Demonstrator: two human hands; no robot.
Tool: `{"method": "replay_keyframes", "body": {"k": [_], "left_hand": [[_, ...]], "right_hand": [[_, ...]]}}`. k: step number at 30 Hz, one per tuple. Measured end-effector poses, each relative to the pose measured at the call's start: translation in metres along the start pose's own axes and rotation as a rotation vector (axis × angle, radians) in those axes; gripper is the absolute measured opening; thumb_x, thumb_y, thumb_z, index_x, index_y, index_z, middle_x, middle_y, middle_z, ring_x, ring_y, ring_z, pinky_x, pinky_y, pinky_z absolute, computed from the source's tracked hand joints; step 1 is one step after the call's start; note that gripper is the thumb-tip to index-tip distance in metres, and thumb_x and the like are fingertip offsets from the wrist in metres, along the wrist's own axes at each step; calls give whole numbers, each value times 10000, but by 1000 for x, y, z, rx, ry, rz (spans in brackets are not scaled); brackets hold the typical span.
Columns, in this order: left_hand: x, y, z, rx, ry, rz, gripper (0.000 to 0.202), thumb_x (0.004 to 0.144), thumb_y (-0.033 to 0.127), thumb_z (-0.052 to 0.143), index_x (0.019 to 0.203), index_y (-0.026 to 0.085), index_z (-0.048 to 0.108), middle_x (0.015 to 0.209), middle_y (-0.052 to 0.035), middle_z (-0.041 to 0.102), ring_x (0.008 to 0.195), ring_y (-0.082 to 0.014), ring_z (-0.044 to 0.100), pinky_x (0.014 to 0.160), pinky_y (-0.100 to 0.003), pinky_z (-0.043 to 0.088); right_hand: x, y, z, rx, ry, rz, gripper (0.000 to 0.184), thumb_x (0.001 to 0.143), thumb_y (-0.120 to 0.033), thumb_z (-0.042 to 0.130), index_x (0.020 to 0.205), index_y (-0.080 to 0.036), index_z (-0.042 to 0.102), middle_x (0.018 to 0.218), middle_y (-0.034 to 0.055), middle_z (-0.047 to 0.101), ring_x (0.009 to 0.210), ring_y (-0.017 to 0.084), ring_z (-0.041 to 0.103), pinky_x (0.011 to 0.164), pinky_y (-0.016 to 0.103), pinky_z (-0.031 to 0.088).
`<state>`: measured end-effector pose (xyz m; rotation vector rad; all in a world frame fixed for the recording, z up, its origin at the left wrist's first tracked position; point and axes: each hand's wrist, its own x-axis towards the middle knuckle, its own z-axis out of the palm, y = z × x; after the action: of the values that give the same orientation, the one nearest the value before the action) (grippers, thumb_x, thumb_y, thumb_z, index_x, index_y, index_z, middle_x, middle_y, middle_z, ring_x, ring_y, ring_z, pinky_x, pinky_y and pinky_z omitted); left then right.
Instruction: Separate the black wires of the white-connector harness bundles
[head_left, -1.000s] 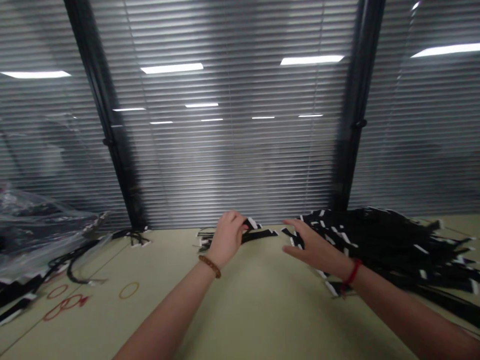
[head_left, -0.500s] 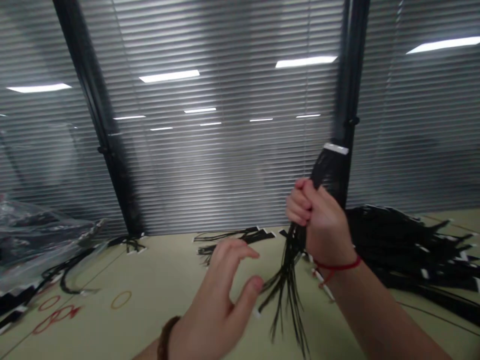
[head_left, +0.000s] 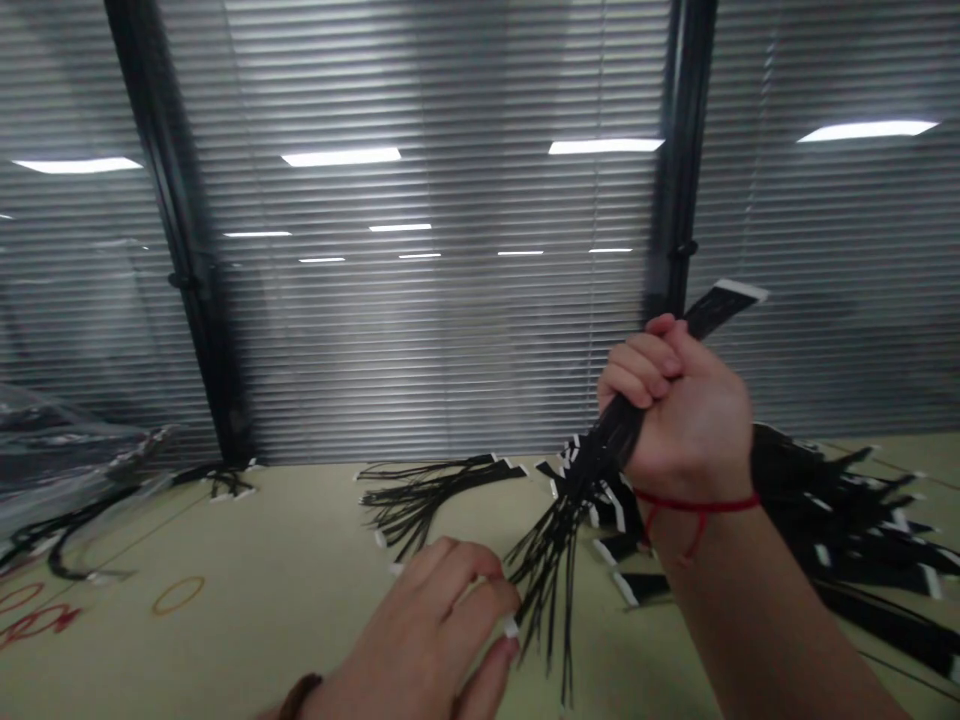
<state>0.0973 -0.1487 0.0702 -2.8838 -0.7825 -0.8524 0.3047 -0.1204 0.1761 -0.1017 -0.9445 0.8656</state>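
My right hand [head_left: 675,410] is closed in a fist around a black wire harness [head_left: 613,432], raised above the table. A flat black sleeve with a white connector strip [head_left: 741,290] sticks out above the fist. Below it, the harness splits into many thin loose wires [head_left: 540,560] that hang down and to the left. My left hand [head_left: 435,630] is at these wire ends, thumb and forefinger closed about a small white connector [head_left: 511,627].
A pale table [head_left: 262,580] runs up to the window blinds [head_left: 450,340]. More harnesses [head_left: 442,485] lie at the back middle, and a large pile of them [head_left: 847,520] at right. At left are a clear plastic bag [head_left: 75,450], a yellow ring [head_left: 178,595] and red rings [head_left: 34,620].
My right hand has moved up and right, tilting the harness further over. My left hand's fingers have closed from open onto a white connector. The view has shifted slightly to the right.
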Motion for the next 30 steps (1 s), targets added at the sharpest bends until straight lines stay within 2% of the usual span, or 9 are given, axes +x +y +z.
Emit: {"method": "replay_keyframes", "body": {"k": [4,8,12,16,18,21,24,27,30], "left_hand": [[0,5,-1,-54,1,-111,236,743,12,426,889,167,528,898,-74,551,847,-213,512,750,-335,447],[1,-8,-7,-92,10,-199,162,804,115,434,657,182,445,691,-21,491,704,-185,489,645,-309,392],[6,-29,-21,-254,168,-272,329,890,264,378,569,192,392,575,17,420,573,-151,426,555,-279,318],[11,-46,-36,-318,354,-397,338,915,328,289,602,212,345,583,34,353,556,-141,371,522,-251,324],[13,-55,-41,-303,419,-436,347,923,329,210,601,225,285,596,31,342,575,-146,381,548,-249,352],[13,-69,-46,-232,360,-478,343,891,346,322,575,216,353,555,27,407,543,-156,418,542,-263,350],[11,-76,-45,-124,270,-495,87,787,250,528,731,185,542,516,30,477,499,-174,433,557,-291,327],[9,-69,-41,-98,233,-452,168,744,154,551,908,184,572,653,-20,577,647,-221,517,654,-326,359],[11,-51,-40,-165,169,-379,124,783,153,512,875,202,580,780,-39,619,745,-209,551,690,-307,396]], "right_hand": [[-4,13,9,-99,-24,77,180,901,-224,399,728,-186,430,537,-71,223,399,57,217,360,126,226],[-6,23,10,-284,-65,113,136,905,-256,428,801,-180,472,544,-48,420,431,62,396,376,139,289],[-1,29,-2,-445,-76,138,123,915,-285,453,860,-182,493,536,-45,501,427,74,466,388,147,350],[4,32,-16,-528,-117,330,143,920,-268,467,904,-134,512,607,-24,547,483,95,542,444,195,445],[5,31,-19,-523,-164,427,143,911,-254,490,928,-116,522,654,-14,556,499,91,547,419,182,432],[4,28,-19,-454,-258,484,158,881,-278,544,923,-127,526,695,-15,559,528,74,544,378,134,375],[-1,29,-14,-403,-373,520,249,792,-335,653,904,-150,531,736,-5,593,629,104,601,453,154,446],[-11,38,-4,-409,-497,584,267,777,-332,668,925,-157,532,765,16,626,680,130,631,589,221,512],[-24,54,8,-432,-637,626,223,806,-299,632,929,-136,541,750,29,632,661,120,627,628,236,517]]}}
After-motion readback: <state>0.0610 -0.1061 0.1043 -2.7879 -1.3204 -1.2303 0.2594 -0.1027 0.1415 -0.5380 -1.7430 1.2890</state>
